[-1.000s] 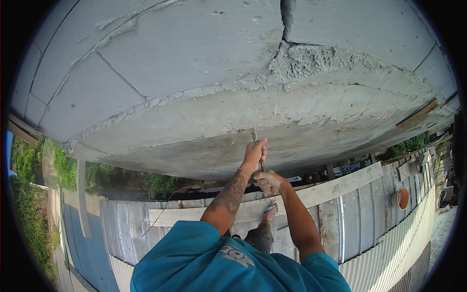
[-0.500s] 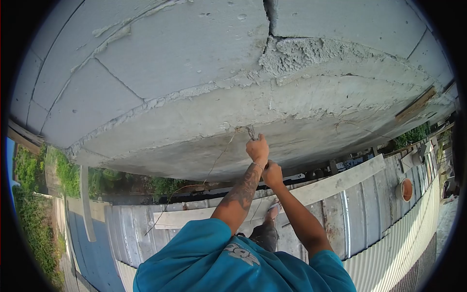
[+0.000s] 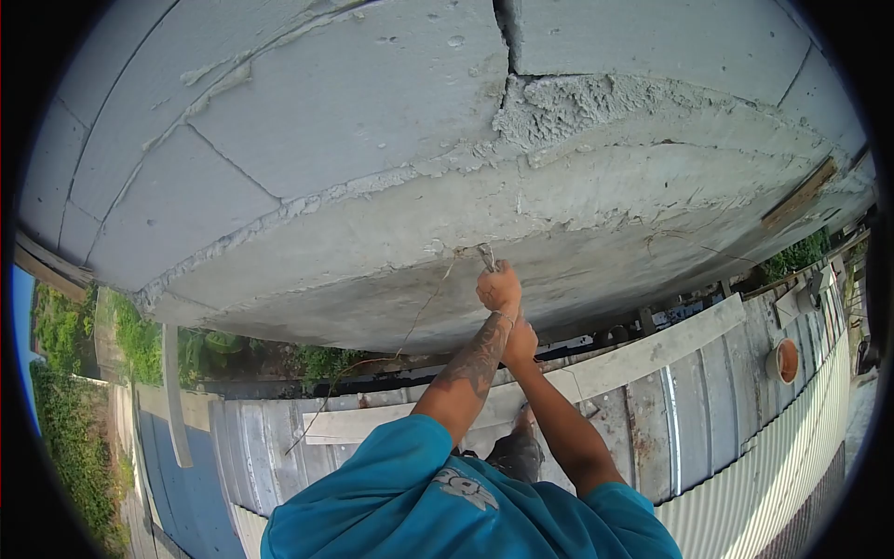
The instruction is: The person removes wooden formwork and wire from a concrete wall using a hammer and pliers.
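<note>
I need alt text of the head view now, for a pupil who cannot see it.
The left hand grips a tool, its tip at a grey wall; the right hand is just below, its grip hidden. Ribbed roofing lies beneath.

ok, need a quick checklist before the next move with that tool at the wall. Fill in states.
1. Left hand closed on the tool: ok.
2. Right hand gripping the tool: cannot tell, partly hidden by the left wrist.
3. Tool tip pressed into the wall: cannot tell, it only looks close.
4. Thin strand well away from the tool: not ok, its top end is right beside it.
5. Hands gloved: not ok, both bare.
</note>
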Motion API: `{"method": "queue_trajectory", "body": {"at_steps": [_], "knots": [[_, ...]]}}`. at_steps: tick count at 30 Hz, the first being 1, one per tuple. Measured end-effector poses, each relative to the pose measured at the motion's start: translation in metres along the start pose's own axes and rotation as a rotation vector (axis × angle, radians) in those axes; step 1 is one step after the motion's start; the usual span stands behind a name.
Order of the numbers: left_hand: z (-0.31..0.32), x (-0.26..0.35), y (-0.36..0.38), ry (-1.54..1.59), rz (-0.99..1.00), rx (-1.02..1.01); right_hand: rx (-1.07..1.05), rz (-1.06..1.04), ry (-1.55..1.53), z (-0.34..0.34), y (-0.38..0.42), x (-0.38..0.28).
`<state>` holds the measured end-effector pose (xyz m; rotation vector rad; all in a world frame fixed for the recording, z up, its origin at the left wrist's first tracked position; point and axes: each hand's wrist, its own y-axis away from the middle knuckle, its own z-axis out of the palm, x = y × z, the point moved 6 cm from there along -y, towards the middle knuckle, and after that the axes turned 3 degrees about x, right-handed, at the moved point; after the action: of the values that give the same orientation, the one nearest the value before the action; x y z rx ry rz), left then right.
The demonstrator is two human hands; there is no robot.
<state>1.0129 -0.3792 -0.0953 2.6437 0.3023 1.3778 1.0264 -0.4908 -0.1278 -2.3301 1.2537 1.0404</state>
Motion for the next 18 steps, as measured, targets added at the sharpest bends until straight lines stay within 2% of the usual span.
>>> {"method": "queue_trajectory", "body": {"at_steps": [1, 2, 5, 6, 7, 8, 9, 10, 12, 13, 14, 15, 18], "knots": [[-0.001, 0.005, 0.003, -0.036, -0.031, 0.057, 0.074, 0.119, 0.042, -0.006, -0.001, 0.002], [0.003, 0.001, 0.005, 0.08, -0.074, -0.089, 0.12, -0.022, 0.07, -0.007, -0.006, 0.004], [0.001, -0.006, -0.003, 0.468, -0.221, -0.546, -0.991, 0.524, -0.808, 0.044, -0.008, 0.029], [0.001, -0.005, -0.005, 0.631, -0.294, -0.715, -1.185, 0.601, -0.981, 0.014, 0.006, -0.001], [0.001, -0.007, -0.002, 0.786, -0.375, -0.877, -1.18, 0.586, -0.974, 0.015, 0.006, -0.001], [0.008, -0.016, -0.005, 0.816, -0.438, -0.953, -1.175, 0.573, -0.965, 0.017, 0.006, 0.001], [0.011, -0.026, -0.015, 0.658, -0.361, -0.79, -1.171, 0.56, -0.949, 0.02, 0.007, 0.003], [0.012, -0.027, -0.019, 0.5, -0.28, -0.629, -0.831, 0.521, -0.659, 0.024, -0.005, 0.016], [0.004, -0.014, -0.019, 0.174, 0.001, -0.18, -0.221, 0.043, -0.284, 0.007, -0.004, 0.009], [-0.003, -0.002, -0.011, 0.09, -0.011, -0.098, 0.084, -0.187, -0.082, -0.006, 0.003, -0.005], [-0.012, 0.01, 0.0, 0.003, -0.029, -0.018, 0.075, 0.019, -0.044, -0.011, 0.01, -0.012], [-0.018, 0.012, 0.007, -0.088, -0.051, 0.065, -0.159, 0.137, -0.24, 0.001, 0.006, -0.001], [-0.007, -0.004, 0.004, 0.568, -0.193, -0.4, -0.864, 0.5, -0.852, 0.031, -0.003, 0.011]]}}
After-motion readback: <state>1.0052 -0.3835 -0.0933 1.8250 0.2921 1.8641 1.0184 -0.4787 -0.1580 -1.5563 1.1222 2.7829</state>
